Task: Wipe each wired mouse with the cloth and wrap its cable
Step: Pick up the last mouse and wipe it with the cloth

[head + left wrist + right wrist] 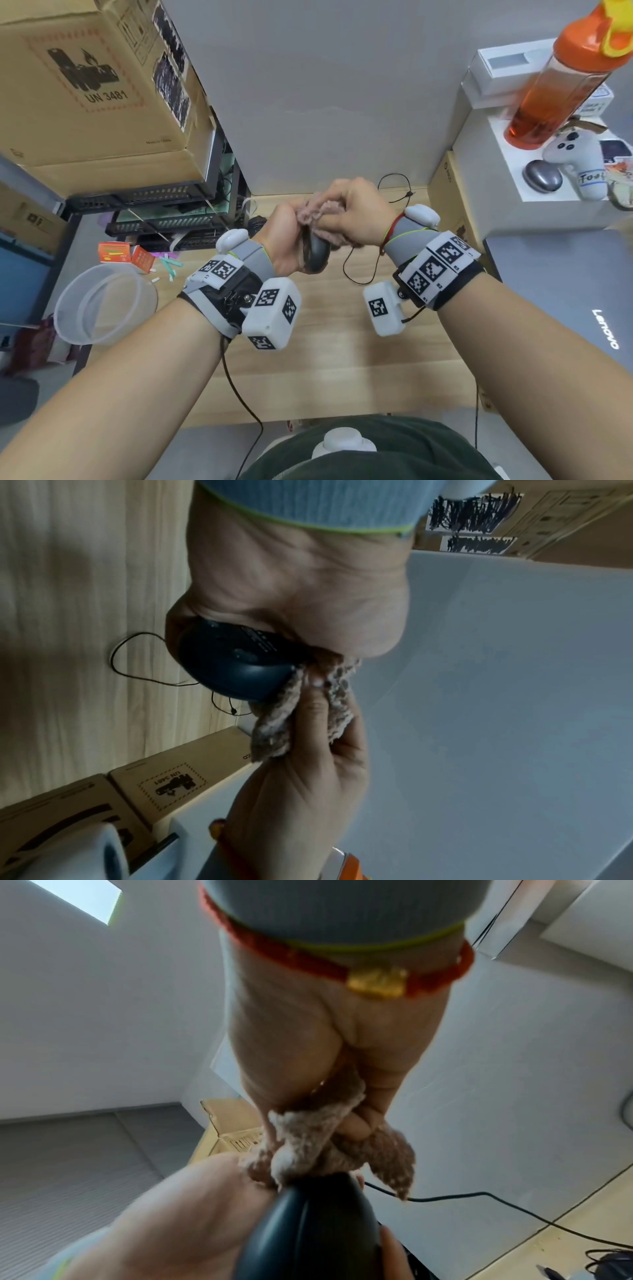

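Wooden surface (335, 349) fills lower centre of head view. Both hands raised above it at frame centre. Left hand (286, 240) grips dark mouse (317, 251). Right hand (352, 214) clutches pinkish cloth (313, 212), pressed onto mouse top. Thin black cable (363, 270) droops below right hand onto surface.

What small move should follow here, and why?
Probably draw the cloth down the mouse toward its rear. The left hand grips the mouse above the desk, the right hand holds the bunched cloth against its front end, and the cable hangs loose, so wrapping seems premature.
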Motion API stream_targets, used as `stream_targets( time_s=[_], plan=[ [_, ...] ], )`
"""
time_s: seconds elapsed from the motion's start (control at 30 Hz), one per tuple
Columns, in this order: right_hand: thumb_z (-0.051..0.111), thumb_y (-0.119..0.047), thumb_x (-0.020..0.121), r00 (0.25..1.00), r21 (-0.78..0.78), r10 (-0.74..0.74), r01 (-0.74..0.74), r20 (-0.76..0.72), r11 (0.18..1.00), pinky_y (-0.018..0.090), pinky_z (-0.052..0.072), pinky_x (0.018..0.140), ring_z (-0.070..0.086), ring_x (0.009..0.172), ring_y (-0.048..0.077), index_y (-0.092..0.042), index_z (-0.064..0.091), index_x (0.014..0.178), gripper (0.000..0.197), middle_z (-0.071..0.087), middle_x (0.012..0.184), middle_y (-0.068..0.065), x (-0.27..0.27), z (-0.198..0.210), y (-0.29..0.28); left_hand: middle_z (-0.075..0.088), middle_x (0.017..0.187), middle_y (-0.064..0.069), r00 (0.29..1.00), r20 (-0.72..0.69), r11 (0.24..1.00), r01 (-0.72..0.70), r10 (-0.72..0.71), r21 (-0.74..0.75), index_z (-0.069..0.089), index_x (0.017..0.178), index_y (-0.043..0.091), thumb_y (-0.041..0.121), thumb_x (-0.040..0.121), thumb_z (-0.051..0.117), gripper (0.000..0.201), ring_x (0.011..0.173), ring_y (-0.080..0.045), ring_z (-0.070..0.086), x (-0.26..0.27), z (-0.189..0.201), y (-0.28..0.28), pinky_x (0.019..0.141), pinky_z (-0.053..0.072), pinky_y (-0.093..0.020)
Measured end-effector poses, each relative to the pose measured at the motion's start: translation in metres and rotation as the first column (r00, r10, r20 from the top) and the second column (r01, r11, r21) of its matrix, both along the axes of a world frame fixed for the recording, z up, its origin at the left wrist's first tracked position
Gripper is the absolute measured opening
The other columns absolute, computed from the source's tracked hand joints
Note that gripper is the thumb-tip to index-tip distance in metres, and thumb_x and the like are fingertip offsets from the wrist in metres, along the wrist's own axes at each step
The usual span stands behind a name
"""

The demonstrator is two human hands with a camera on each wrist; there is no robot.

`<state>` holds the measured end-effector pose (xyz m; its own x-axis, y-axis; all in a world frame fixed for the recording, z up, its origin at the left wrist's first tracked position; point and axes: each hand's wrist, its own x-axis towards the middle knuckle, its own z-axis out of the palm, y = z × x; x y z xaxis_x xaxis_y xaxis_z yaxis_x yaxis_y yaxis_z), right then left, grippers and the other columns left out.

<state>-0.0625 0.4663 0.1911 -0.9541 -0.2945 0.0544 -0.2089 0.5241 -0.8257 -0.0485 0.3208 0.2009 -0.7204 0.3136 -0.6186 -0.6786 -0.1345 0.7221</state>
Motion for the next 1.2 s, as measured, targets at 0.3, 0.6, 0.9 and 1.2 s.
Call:
stream_targets(
  time_s=[0.3, 0.6, 0.9, 1.2],
  plan=[
    [0.085, -0.005, 0.068, 0.968, 0.007, 0.248, -0.249, 0.032, 0.969, 0.013, 0.046, 0.075, 0.061, 0.080, -0.004, -0.018, 0.080, 0.087, 0.024, 0.065, 0.083, -0.015, 0.016, -0.002, 0.000, 0.072, 0.080, -0.010, 0.995, 0.034, 0.995, -0.089, 0.090, -0.047, 0.059, 0.089, 0.014, 0.054, 0.107, 0.027, 0.055, 0.075, -0.027, 0.067, -0.004, 0.007, -0.007, 0.075, 0.053, -0.036],
    [0.079, -0.026, 0.079, 0.950, -0.130, -0.311, 0.311, 0.018, 0.942, 0.021, 0.043, 0.066, 0.055, 0.064, 0.003, -0.036, 0.061, 0.068, 0.023, 0.060, 0.069, -0.015, -0.001, -0.015, 0.010, 0.068, 0.069, -0.012, 0.994, -0.042, 0.994, 0.102, -0.101, 0.040, 0.065, 0.115, 0.007, 0.081, 0.090, -0.002, 0.102, 0.048, -0.018, 0.062, 0.007, 0.010, 0.011, 0.044, 0.047, -0.020],
    [0.078, -0.020, 0.077, 0.982, -0.115, -0.191, 0.191, 0.013, 0.975, 0.021, 0.044, 0.058, 0.055, 0.058, 0.001, -0.032, 0.062, 0.072, 0.020, 0.061, 0.062, -0.017, -0.001, -0.016, 0.009, 0.063, 0.078, -0.017, 0.982, -0.093, 0.985, 0.167, -0.163, 0.032, 0.055, 0.129, 0.002, 0.081, 0.088, -0.004, 0.108, 0.047, -0.016, 0.062, 0.011, 0.008, 0.011, 0.042, 0.046, -0.018],
    [0.084, -0.015, 0.075, 0.982, -0.102, 0.157, -0.146, 0.107, 0.984, 0.024, 0.051, 0.065, 0.059, 0.070, 0.004, -0.031, 0.063, 0.074, 0.027, 0.068, 0.075, -0.006, 0.011, -0.008, 0.016, 0.049, 0.072, -0.012, 0.978, -0.062, 0.980, 0.196, -0.197, -0.022, 0.057, 0.083, 0.011, 0.099, 0.072, 0.004, 0.104, 0.048, -0.017, 0.043, -0.006, -0.003, -0.004, 0.054, 0.035, -0.023]
  ],
)
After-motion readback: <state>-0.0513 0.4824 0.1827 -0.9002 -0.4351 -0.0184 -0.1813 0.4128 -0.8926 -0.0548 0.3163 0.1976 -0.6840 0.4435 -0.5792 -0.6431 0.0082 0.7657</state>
